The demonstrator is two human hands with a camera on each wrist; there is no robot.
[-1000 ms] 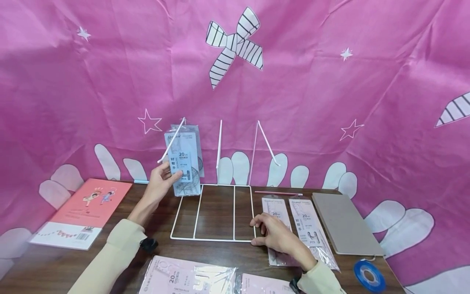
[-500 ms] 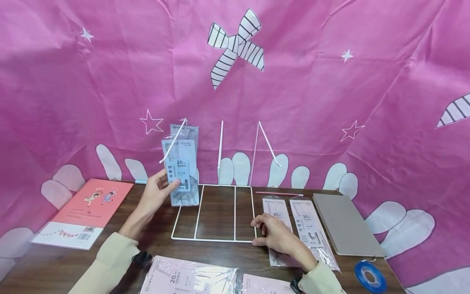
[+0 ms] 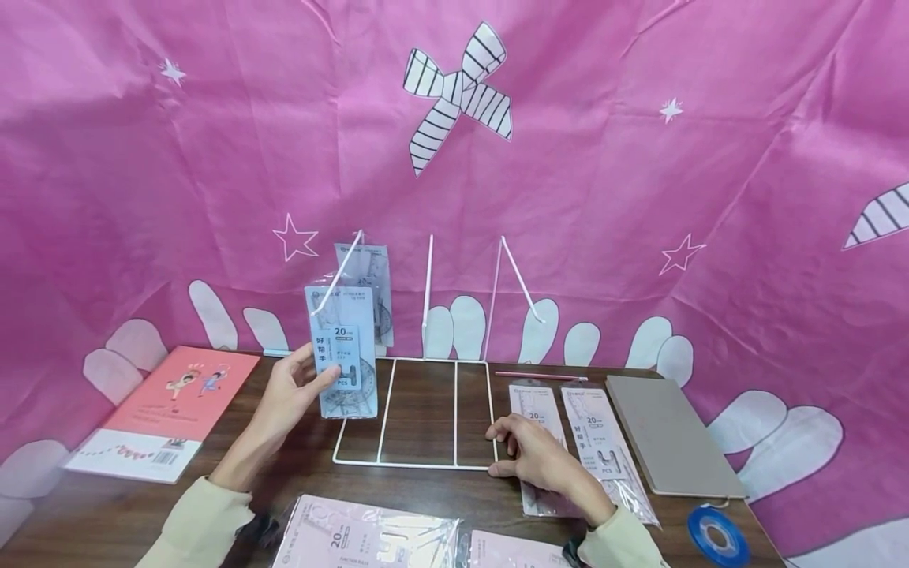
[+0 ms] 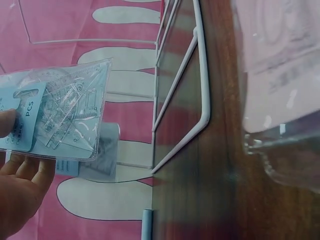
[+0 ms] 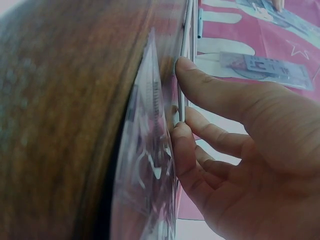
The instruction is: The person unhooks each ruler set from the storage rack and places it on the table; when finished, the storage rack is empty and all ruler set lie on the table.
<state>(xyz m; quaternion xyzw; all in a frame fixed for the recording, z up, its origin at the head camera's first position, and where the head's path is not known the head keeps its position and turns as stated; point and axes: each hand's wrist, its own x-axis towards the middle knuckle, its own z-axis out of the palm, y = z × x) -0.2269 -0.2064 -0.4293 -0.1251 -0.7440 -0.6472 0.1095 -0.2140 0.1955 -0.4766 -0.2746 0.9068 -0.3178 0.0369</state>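
My left hand (image 3: 291,392) pinches a blue ruler-set packet (image 3: 341,351) upright, just in front of the left slot of a white wire rack (image 3: 419,463). A second blue packet (image 3: 369,280) leans in that slot behind it. In the left wrist view the held packet (image 4: 55,117) is above my fingers (image 4: 22,182), with the rack (image 4: 200,90) to the right. My right hand (image 3: 529,454) grips the rack's front right corner and lies on a pink ruler packet (image 3: 533,410). The right wrist view shows thumb and fingers (image 5: 210,95) around the wire (image 5: 182,75).
A pink-orange book (image 3: 163,410) lies at the left. Right of the rack are another pink packet (image 3: 596,438), a grey notebook (image 3: 667,430), a pink pen (image 3: 540,375) and a blue tape roll (image 3: 716,535). More pink packets (image 3: 362,536) lie at the near edge. A pink cloth hangs behind.
My left hand has brought the blue packet down and slightly left, away from the rack's left divider. The right hand has stayed on the rack's corner.
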